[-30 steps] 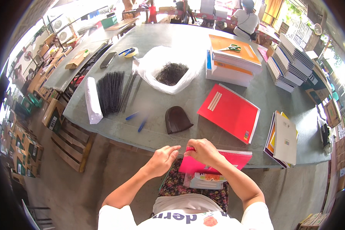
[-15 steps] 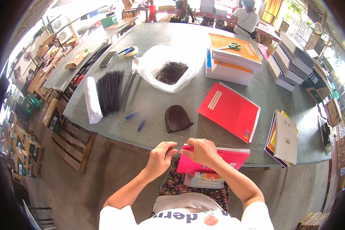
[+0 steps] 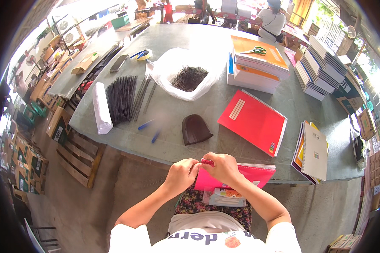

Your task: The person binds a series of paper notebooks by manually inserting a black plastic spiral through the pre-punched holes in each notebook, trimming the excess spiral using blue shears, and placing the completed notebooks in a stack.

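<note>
Against the table's near edge, a pink notebook [image 3: 251, 173] stands tilted on my lap, its bound edge facing up. At the notebook's left corner, my right hand [image 3: 220, 168] is closed round a small red object [image 3: 207, 161], partly hidden by the fingers. My left hand [image 3: 182, 173] is pinched just left of it, fingertips nearly touching the right hand; whatever it holds is hidden. Beneath the notebook a clear packet [image 3: 226, 199] rests on my flowered lap. A dark brown curved object [image 3: 196, 130] lies on the table ahead of my hands.
Black binding coils [image 3: 121, 99] lie at left beside a white roll [image 3: 101, 107] and blue pens [image 3: 155, 136]. Behind stands a white bag [image 3: 162, 80] of dark coils. A red notebook [image 3: 253, 122], stacked notebooks with scissors [image 3: 257, 50] and a grey notebook [image 3: 314, 152] occupy the right.
My left hand has moved right, up against the right hand's fingertips. The bit of dark coil that showed between the hands is now hidden. My right hand has barely moved.
</note>
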Tool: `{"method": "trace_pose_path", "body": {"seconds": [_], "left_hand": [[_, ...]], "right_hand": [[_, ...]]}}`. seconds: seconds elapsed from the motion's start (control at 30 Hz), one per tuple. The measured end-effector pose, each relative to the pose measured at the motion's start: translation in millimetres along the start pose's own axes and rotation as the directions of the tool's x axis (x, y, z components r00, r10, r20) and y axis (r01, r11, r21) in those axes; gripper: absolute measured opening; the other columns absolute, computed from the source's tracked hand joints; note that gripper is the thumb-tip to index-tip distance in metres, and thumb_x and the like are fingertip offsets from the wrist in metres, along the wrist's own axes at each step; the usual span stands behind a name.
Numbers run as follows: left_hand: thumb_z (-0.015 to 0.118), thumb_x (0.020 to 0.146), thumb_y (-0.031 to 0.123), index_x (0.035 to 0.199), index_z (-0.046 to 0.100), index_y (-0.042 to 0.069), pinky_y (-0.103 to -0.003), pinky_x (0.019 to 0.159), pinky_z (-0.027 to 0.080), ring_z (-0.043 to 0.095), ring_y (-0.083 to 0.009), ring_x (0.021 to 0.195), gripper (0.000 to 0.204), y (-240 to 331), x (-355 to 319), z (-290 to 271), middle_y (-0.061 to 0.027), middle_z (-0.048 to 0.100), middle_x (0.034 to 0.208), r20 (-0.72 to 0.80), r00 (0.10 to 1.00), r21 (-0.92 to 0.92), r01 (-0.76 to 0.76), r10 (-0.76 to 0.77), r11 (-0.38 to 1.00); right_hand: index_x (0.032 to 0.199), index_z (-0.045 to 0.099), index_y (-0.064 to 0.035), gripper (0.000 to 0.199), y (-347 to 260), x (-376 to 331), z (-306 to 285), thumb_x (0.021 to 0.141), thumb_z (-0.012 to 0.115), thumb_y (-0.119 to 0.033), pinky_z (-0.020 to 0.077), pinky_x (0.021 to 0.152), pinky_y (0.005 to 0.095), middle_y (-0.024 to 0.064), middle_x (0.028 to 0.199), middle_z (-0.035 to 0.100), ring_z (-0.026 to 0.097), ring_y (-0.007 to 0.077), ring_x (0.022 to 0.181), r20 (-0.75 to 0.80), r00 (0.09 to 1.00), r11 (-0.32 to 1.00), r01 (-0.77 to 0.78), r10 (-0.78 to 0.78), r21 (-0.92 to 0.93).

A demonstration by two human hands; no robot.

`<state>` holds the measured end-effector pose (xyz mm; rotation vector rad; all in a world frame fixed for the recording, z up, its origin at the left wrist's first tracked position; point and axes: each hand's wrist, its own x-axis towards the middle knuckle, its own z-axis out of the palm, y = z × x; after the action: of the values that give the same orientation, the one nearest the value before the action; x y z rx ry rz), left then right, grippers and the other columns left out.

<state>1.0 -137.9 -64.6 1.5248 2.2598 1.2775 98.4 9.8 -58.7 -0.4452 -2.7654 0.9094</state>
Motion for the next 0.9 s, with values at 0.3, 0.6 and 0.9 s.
{"method": "trace_pose_path", "body": {"seconds": [0.3,0.6,0.9], "left_hand": [[0.062,0.084,0.013,0.085,0.062,0.000,-0.038,0.064,0.050,0.061,-0.0323,0.070,0.013,9.9,8.1,1.8,-0.0140,0.064,0.075,-0.093,0.985,0.310,-0.110,0.146,0.944],[0.062,0.087,0.020,0.092,0.065,0.003,-0.036,0.067,0.049,0.064,-0.0240,0.074,0.018,-14.1,23.2,-44.6,-0.0107,0.066,0.081,0.269,0.961,0.000,-0.059,0.057,0.998],[0.066,0.082,0.014,0.092,0.060,0.005,-0.037,0.066,0.048,0.059,-0.0240,0.070,0.016,-24.6,22.0,-34.3,-0.0104,0.060,0.078,0.109,0.977,-0.206,-0.156,0.181,0.966]], "right_hand": [[0.093,0.065,-0.0080,0.019,7.4,1.7,-4.8,0.079,0.062,-0.021,0.0508,0.064,0.0393,0.0129,0.080,0.066,0.065,0.0306,0.076,-0.012,0.994,0.988,0.113,-0.113,0.103],[0.090,0.062,-0.0077,0.038,2.1,3.4,-15.8,0.092,0.046,-0.042,0.0481,0.072,0.0452,0.0139,0.091,0.065,0.060,0.0347,0.090,0.224,0.974,0.999,0.030,-0.022,-0.032],[0.098,0.066,-0.0143,0.023,-0.2,-2.3,-10.5,0.090,0.053,-0.031,0.0496,0.070,0.0405,0.0108,0.088,0.068,0.065,0.0306,0.083,0.118,0.992,0.998,-0.046,0.050,-0.035]]}}
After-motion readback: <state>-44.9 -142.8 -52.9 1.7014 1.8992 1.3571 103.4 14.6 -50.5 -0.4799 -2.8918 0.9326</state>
